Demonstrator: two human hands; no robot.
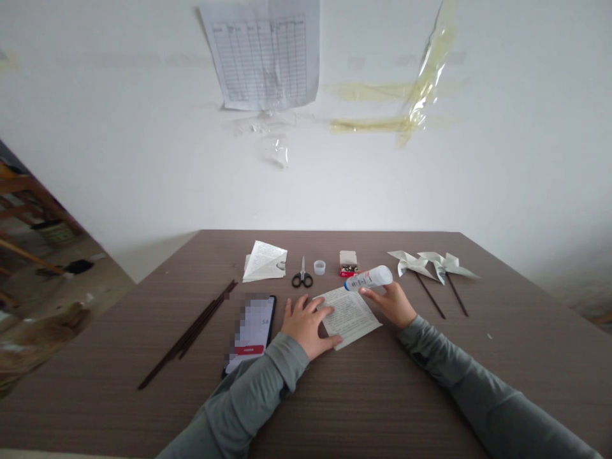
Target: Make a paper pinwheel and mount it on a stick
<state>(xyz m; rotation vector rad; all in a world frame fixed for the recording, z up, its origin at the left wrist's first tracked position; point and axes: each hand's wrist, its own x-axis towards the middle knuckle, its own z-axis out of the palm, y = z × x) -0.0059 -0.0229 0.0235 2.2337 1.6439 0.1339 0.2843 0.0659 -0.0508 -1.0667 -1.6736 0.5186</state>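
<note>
A printed sheet of paper [356, 319] lies flat on the brown table, turned at an angle. My left hand [310, 324] rests on its left edge with the fingers spread. In my right hand [399, 305] is a white glue bottle [370, 278] with a blue tip, tilted so the tip points left over the top edge of the paper. Whether the tip touches the paper, I cannot tell. Behind the bottle stands a small open red-and-white box [349, 263] of small metallic pieces.
Along the back are folded papers [265, 261], black-handled scissors [302, 275] and a small plastic cup [319, 268]. Two paper pinwheels [447, 264] on brown sticks lie at right. A phone [253, 331] and several dark sticks [191, 331] lie at left. A wall rises behind the table.
</note>
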